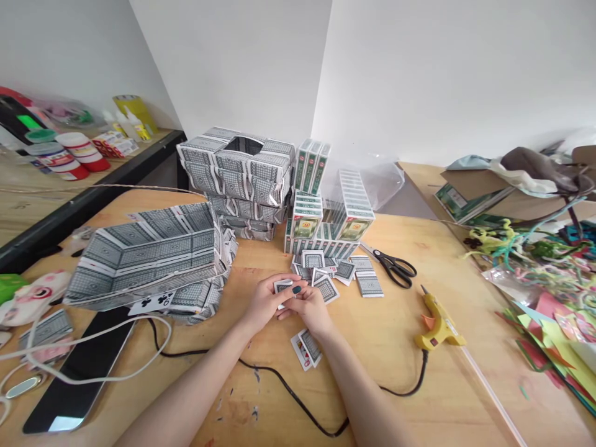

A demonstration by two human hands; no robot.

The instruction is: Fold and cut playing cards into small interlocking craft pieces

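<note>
- Grasped in the left hand (pixel 263 304), at the clock's centre: a playing card (pixel 282 286), patterned back partly showing; impossible to tell whether single or several.
- Curled in from 4 o'clock, against the near side of the card: the right hand (pixel 308 305); impossible to tell whether pinching or merely touching.
- Just beyond, at 1 o'clock: loose cards (pixel 326 288), overlapping, mostly face down.
- Near the right wrist, at 5 o'clock: two cards (pixel 311 346), one face up.
- Farther out at 12 to 1 o'clock: stacked card packs (pixel 307 211).
- At 11 o'clock: card-covered boxes (pixel 200 155), piled up.
- Between 9 and 10 o'clock: a card-covered tray (pixel 153 257), tilted.
- Between 2 and 3 o'clock: scissors (pixel 382 257).
- Between 3 and 4 o'clock: a yellow glue gun (pixel 435 323), lying on the wooden table (pixel 382 335).
- Between 8 and 9 o'clock: a phone (pixel 88 372), under a white cable (pixel 162 347).
</note>
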